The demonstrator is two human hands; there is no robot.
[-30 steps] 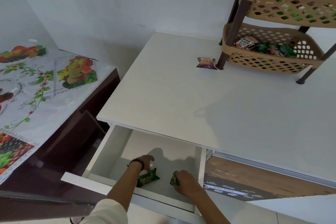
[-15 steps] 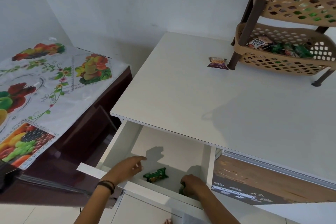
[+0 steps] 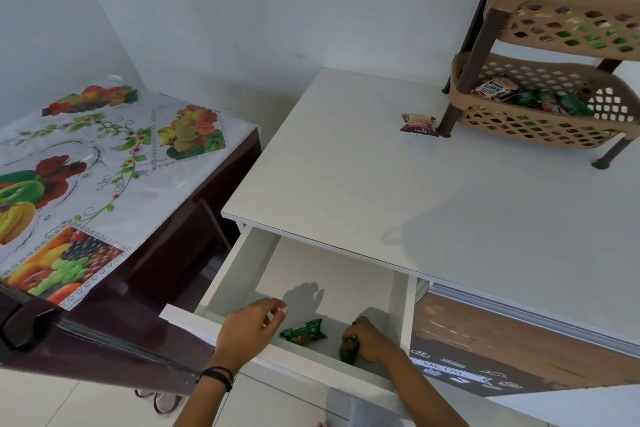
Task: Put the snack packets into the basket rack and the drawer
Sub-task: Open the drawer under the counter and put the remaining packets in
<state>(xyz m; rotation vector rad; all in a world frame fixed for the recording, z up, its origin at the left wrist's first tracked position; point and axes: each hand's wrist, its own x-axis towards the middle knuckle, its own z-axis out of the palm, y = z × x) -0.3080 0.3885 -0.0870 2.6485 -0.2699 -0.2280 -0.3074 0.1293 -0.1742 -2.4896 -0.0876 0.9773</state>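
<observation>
Snack packets were seen in three places. One green packet (image 3: 304, 332) lay flat on the floor of the open drawer (image 3: 239, 267), near its front wall, with its long axis running left to right and tilted a little toward the far right. A second green packet (image 3: 349, 349) was held down against the drawer floor at the near right, close to the right wall. A purple and orange packet (image 3: 418, 124) was left on the white tabletop (image 3: 346, 163), just beside the near left leg of the basket rack (image 3: 540, 128), whose lower basket already held several packets.

The left hand (image 3: 251, 331) was hung over the drawer's front edge, its fingers loosely spread and holding nothing, with the loose green packet just to its right and slightly nearer. The right hand (image 3: 372, 340) was curled around the second green packet, the fingers closed over its upper end; how firm the grip was could not be told.

The coming move was judged to turn on the purple packet: it lay far from both hands, up and to the right, and the right hand was judged the nearer once its load was let go. Nothing was seen on the tabletop between the drawer and that packet. The rack leg beside it was judged the only likely obstruction to a pinch from the right. A side table with a fruit-print cloth (image 3: 104, 163) stood well to the left, out of the way.
</observation>
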